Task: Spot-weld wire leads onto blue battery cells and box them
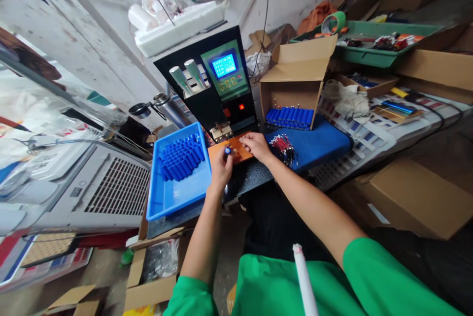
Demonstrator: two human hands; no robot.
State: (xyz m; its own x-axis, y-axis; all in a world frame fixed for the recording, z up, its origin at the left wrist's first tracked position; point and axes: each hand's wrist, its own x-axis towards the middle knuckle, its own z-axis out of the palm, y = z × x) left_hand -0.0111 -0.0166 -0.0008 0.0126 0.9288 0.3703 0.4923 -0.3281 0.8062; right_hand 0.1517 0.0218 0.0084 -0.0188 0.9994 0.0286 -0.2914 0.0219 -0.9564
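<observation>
My left hand (221,167) is closed around a blue battery cell (228,150), whose round end faces me. It is over the left part of an orange plate (240,154) at the foot of a black machine with a lit display (207,77). Over the same plate, my right hand (255,145) has its thumb and fingers pinched together; whatever is between them is too small to name. Just behind the left hand are the machine's metal electrodes (220,130). To the right of my right hand lies a bundle of red and black wires (284,148).
A blue tray (180,198) holding many blue cells (181,157) stands at left. An open cardboard box (291,67) with more cells sits on the blue surface (327,141) at right. Behind are a steel flask (168,107) and a green tray (382,57). A white stick (305,279) juts up in front.
</observation>
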